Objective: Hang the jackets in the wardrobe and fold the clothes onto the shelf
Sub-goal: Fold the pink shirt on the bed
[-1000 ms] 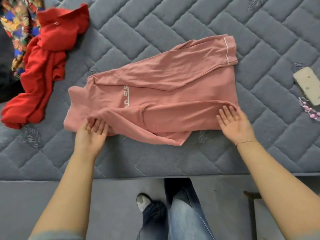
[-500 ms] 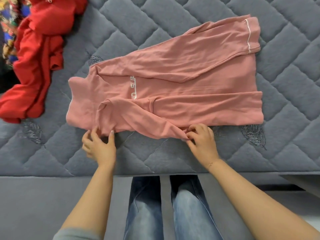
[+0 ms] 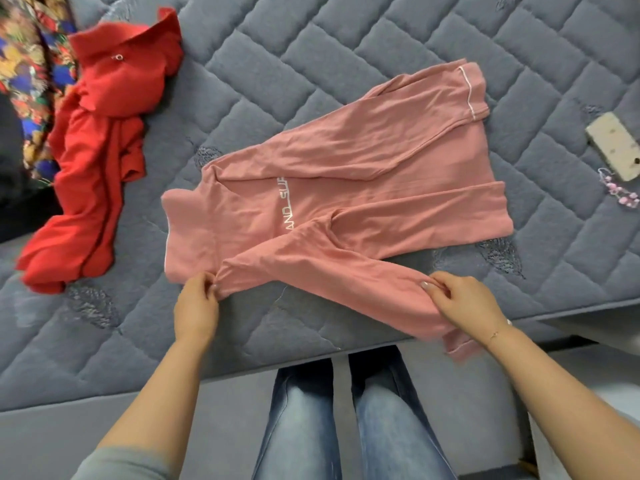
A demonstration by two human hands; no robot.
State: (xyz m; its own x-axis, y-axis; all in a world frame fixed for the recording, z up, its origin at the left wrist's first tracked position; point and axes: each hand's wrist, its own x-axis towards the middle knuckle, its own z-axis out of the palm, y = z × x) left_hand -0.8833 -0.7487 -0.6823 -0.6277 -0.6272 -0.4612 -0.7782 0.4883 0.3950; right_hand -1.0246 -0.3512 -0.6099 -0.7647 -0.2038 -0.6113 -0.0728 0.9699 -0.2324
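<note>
A pink long-sleeved top (image 3: 346, 174) with white lettering lies flat on the grey quilted mattress (image 3: 311, 46), its far sleeve folded across the body. The near sleeve stretches along the front edge. My left hand (image 3: 195, 306) pinches that sleeve at its shoulder end. My right hand (image 3: 464, 303) pinches it near the cuff, which hangs past the mattress edge. A crumpled red garment (image 3: 97, 143) lies at the far left.
A multicoloured patterned fabric (image 3: 27, 71) sits at the left edge behind the red garment. A cream phone-like object (image 3: 614, 147) with a pink bead strand (image 3: 620, 192) lies on the mattress at the right. My legs in jeans stand against the mattress front.
The near sleeve has been pulled out toward the mattress edge. My right hand moved right along it to the cuff end, and my left hand now pinches its shoulder end.
</note>
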